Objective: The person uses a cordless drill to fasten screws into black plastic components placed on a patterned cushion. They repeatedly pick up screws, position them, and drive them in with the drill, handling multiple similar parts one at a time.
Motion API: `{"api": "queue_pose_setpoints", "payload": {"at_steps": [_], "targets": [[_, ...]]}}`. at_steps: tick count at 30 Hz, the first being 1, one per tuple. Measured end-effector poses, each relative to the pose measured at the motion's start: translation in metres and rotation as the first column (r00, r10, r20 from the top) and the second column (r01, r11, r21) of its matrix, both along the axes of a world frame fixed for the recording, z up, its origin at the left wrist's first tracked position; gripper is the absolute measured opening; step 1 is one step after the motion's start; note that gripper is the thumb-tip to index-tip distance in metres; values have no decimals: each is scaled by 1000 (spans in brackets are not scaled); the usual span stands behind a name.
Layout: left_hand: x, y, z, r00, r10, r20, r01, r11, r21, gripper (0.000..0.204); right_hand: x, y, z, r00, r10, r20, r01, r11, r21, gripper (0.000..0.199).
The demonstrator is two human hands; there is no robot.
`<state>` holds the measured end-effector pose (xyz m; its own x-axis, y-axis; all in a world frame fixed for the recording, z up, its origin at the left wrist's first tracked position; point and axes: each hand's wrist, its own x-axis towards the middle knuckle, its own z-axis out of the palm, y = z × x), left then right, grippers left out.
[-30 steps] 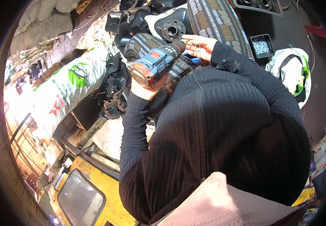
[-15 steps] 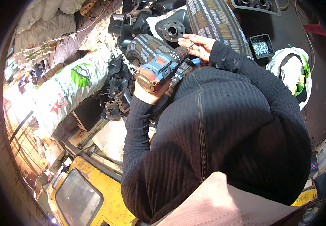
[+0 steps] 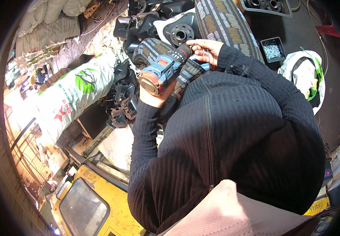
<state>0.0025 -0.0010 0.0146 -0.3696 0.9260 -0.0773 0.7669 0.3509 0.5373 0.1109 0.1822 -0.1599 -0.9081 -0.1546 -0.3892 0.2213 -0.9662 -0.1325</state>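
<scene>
My left hand (image 3: pixel 151 99) is wrapped around the handle of a blue and red cordless drill (image 3: pixel 163 70). The drill's black chuck points up and to the right, toward a black part with a round, holed flange (image 3: pixel 172 37). My right hand (image 3: pixel 207 50) is closed in a pinch at the tip of the chuck. What its fingers hold is too small to make out. The flanged part lies between my patterned trouser legs (image 3: pixel 231 29), just beyond both hands.
At right stands a small black tray (image 3: pixel 283 54) of silvery screws (image 3: pixel 272 50), beside a white and green bag (image 3: pixel 319 88). Black moulded parts (image 3: pixel 124 92) are heaped at left, next to a large white sack (image 3: pixel 81 94). A yellow vehicle (image 3: pixel 118 208) stands lower left.
The drill has shifted slightly left and up in my left hand. My right fingers, more spread before, have closed together at the chuck's tip.
</scene>
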Motion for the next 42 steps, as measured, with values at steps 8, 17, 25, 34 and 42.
{"api": "queue_pose_setpoints", "payload": {"at_steps": [8,17,25,34,42], "targets": [[-2,-14,-9,995,-88,-37,86,995,-51,41,-9,-1,5,966,-115,231,152,977,-151,17],[-8,-8,-19,982,-68,-177,56,996,-72,31,-12,-2,5,962,-119,245,150,982,-111,10],[-12,-9,-22,984,-64,-164,40,989,-144,29,-16,-1,6,970,-31,243,32,999,-4,22],[1,4,-7,931,267,249,-203,945,-256,49,-25,-7,-10,970,26,242,-33,999,25,23],[-28,11,-48,956,289,-42,-277,852,-444,48,-19,-16,-34,882,140,450,-164,986,15,24]]}}
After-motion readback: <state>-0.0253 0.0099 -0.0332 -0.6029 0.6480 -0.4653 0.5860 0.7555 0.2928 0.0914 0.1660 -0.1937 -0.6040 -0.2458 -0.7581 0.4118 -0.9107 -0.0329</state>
